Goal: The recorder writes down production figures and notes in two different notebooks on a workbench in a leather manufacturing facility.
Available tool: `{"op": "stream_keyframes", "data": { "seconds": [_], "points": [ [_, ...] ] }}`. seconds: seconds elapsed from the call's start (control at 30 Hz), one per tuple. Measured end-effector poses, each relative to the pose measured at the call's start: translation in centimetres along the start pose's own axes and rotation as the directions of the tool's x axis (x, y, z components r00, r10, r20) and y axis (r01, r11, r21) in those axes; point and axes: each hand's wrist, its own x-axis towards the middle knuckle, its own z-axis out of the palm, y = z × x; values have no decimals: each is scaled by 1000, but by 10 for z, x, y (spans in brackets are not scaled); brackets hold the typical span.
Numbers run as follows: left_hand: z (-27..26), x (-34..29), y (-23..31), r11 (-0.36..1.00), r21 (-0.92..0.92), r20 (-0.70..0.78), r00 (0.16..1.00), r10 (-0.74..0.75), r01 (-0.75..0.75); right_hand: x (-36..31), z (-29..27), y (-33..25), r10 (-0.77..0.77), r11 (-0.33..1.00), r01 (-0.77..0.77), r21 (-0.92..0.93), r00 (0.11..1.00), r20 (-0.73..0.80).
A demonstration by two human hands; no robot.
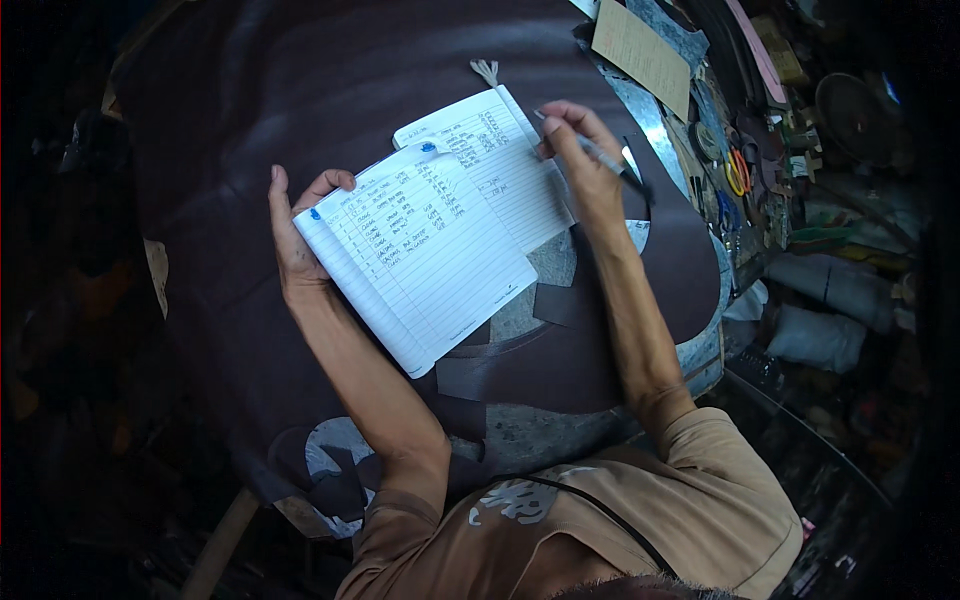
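Observation:
A lined notebook (415, 275) with handwritten rows lies tilted in front of me, above a large dark brown leather sheet (230, 120). My left hand (303, 225) is closed on its upper left edge, with the fingers partly behind the pages. More handwritten paper (525, 205) shows at its right, and a pale frayed cord end (485, 72) sticks out at the top. In my right hand (590, 155) is a pen (608, 160), pinched over the right edge of the paper; the hand is slightly blurred. Whether the pen tip touches the paper, I cannot tell.
Cut leather pieces (540, 365) lie on the worn grey tabletop (530, 425) nearest me. A tan written card (642, 60) rests at the upper right. Beyond it are orange-handled scissors (740, 170) among tools, and plastic-wrapped bundles (818, 338). A wooden bar (222, 540) stands at lower left.

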Motion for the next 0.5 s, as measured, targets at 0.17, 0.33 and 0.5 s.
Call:
{"op": "stream_keyframes", "data": {
  "seconds": [0.17, 0.33, 0.5],
  "points": [
    [4, 1, -2, 1000, 7, -29, 1000, -13, 14, -10, 12, 19, -1, 1000, 1, -14, 1000, 1],
    [4, -4, 1, 1000, -7, -15, 1000, 0, 0, -10, 13, 23, 61, 998, -59, 29, 997, -48],
    [-2, -3, 0, 1000, 1, 6, 1000, -9, 9, -14, 19, 24, 41, 993, -39, -110, 999, 17]
  ]
}}
